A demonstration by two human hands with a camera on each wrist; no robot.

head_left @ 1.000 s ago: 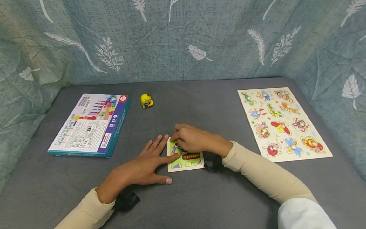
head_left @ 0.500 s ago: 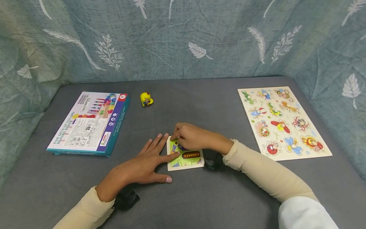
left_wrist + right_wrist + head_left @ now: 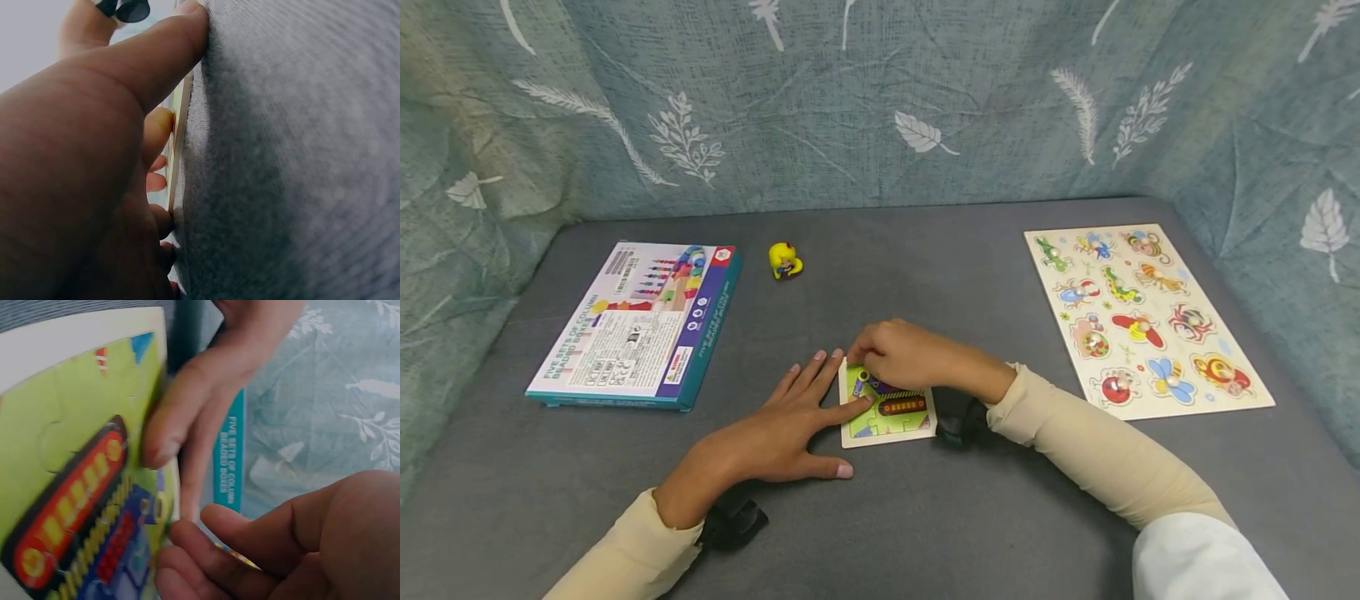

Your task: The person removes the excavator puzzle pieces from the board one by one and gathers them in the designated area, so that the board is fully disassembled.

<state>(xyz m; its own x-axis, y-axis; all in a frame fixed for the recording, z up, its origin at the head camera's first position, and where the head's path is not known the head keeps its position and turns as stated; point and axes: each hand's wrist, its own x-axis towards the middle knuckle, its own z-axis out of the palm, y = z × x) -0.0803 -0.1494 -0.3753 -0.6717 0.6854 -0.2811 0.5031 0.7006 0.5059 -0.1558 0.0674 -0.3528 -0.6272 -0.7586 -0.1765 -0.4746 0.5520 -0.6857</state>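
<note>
A small square jigsaw puzzle (image 3: 891,427) with a pale frame lies on the grey table; its picture has a red and black track on green. My left hand (image 3: 782,437) is spread flat at its left side, index fingertip on the picture, thumb on the cloth. Bent over the puzzle's top left corner, my right hand (image 3: 906,354) hides that part from above. In the right wrist view, its curved fingertips (image 3: 178,569) touch the puzzle's edge beside the left index finger. Whether they pinch a piece cannot be told.
At the left lies a bead-toy box (image 3: 632,321). A small yellow-haired figurine (image 3: 785,261) sits behind the hands. A wooden peg board (image 3: 1086,287) with several insect shapes lies at the right. A leaf-patterned curtain (image 3: 880,108) hangs behind the table (image 3: 925,533).
My right hand has shifted slightly at the corner, its knuckles a little higher and its fingers tucked further down. The left hand and the puzzle stay in place.
</note>
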